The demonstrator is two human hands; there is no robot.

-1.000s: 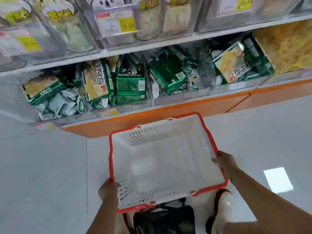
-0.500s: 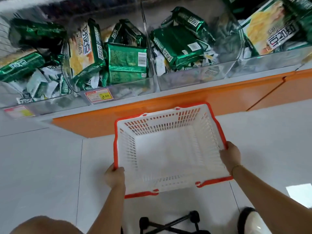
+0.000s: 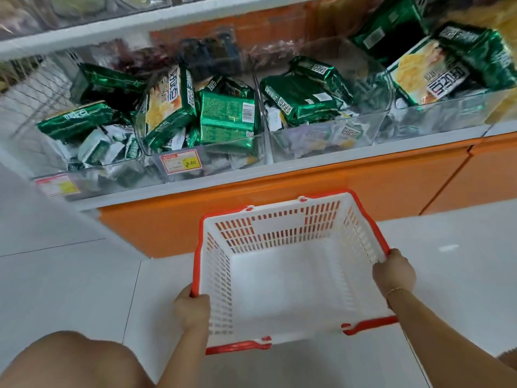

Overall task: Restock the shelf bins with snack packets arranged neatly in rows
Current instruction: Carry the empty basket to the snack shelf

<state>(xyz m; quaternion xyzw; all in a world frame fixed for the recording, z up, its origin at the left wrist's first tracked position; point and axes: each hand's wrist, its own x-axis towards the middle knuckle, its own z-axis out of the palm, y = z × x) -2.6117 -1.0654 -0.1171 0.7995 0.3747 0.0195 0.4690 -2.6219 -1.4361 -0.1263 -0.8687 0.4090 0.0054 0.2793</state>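
A white plastic basket with a red rim (image 3: pixel 361 217) hangs low over the floor, and nothing lies in it. My left hand (image 3: pixel 192 310) grips its left rim. On the right rim my right hand (image 3: pixel 393 271) holds on. Above it, clear shelf bins (image 3: pixel 321 141) hold green snack packets (image 3: pixel 228 119) lying jumbled, some with a yellow picture face (image 3: pixel 425 71). Smaller white-green packets (image 3: pixel 98 147) fill the left bin.
An orange shelf base (image 3: pixel 307 186) runs below the bins. Price tags (image 3: pixel 180 163) stick to the bin fronts. White tiled floor (image 3: pixel 70 275) spreads to the left and right. My knee (image 3: pixel 70 359) shows at bottom left. An upper shelf edge (image 3: pixel 112 29) overhangs the bins.
The view has dropped lower and closer to the bottom bins. The basket has come down toward the floor with both hands still on its rim.
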